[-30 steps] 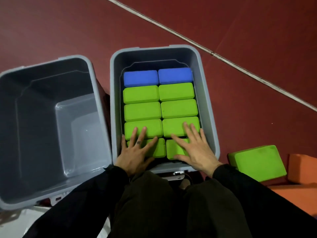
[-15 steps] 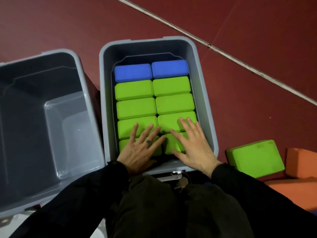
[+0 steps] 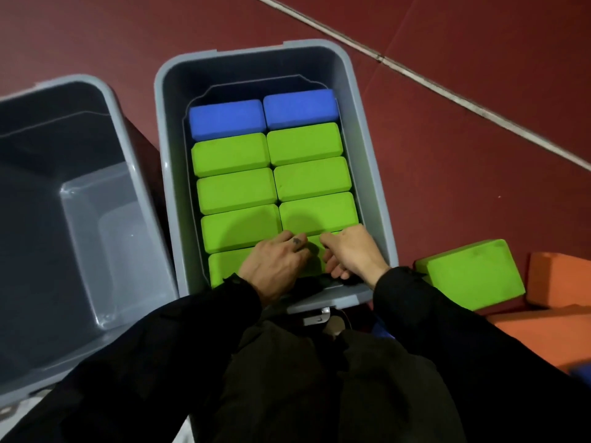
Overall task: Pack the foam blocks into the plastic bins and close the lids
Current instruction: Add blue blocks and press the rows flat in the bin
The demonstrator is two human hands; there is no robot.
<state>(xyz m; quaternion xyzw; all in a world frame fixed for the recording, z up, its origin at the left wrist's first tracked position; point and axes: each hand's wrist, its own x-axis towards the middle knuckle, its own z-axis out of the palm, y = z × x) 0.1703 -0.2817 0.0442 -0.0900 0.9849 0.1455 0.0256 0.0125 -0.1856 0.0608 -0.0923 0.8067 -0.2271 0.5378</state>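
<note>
Your left hand (image 3: 275,266) and right hand (image 3: 351,254), fingers curled, press the nearest green blocks (image 3: 224,270) at the filled bin's (image 3: 374,199) near end, gripping nothing. Next, judge: seat them flush, then fetch the loose green block (image 3: 470,273) right of that bin.

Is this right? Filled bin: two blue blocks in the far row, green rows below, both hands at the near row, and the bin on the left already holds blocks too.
Not quite. In the head view the left bin holds no blocks. The rest stands: the filled bin has two blue blocks at the far end, green blocks nearer, with left hand and right hand at the near row.
</note>
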